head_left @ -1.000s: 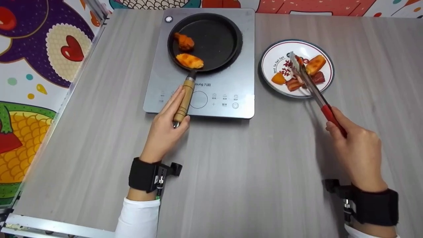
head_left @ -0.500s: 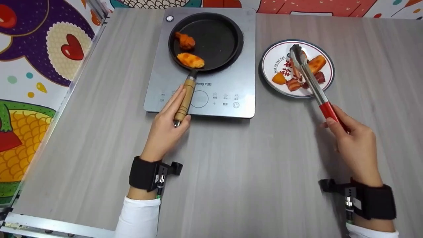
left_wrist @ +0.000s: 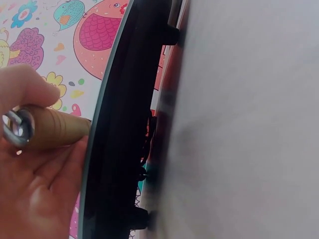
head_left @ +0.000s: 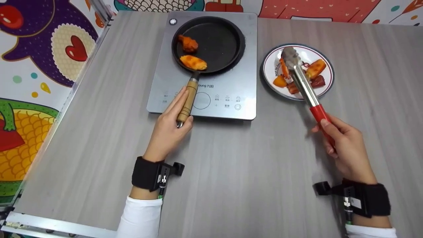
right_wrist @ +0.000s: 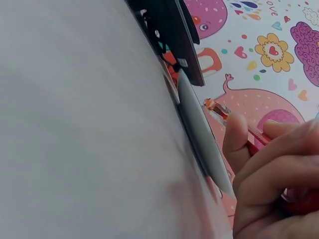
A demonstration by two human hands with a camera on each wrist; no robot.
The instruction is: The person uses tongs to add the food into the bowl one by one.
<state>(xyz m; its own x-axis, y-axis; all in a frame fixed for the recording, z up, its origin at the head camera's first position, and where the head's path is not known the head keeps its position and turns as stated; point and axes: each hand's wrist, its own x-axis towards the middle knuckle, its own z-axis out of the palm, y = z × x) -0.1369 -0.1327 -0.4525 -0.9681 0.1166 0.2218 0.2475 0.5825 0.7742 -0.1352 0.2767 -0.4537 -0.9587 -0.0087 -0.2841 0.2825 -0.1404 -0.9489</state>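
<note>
My left hand (head_left: 169, 129) holds the wooden handle (head_left: 187, 102) of a black frying pan (head_left: 219, 46), fingers along one side and thumb on the other. In the pan lie a chicken drumstick (head_left: 188, 44) and a golden-brown chicken wing piece (head_left: 193, 62). With my right hand (head_left: 351, 150) I grip red-handled metal tongs (head_left: 305, 86), their tips over a round white plate (head_left: 271, 64). An orange-red strip of food (head_left: 283, 68) shows at the tips; in the right wrist view, orange food (right_wrist: 210, 103) appears there too. The plate also bears another browned piece (head_left: 316, 68) and dark red meat chunks (head_left: 318, 81).
The pan sits on a silver induction cooker (head_left: 158, 82) with a touch panel at its front. The plate stands to the cooker's right on the grey wood-grain table (head_left: 248, 172). A metal frame edge (head_left: 59, 224) runs along the front left, and patterned walls border the back and left.
The tongs' tips have swung left over the plate, and the orange-red strip now shows at its left side. My right hand has shifted left with them. The left hand keeps its hold on the pan.
</note>
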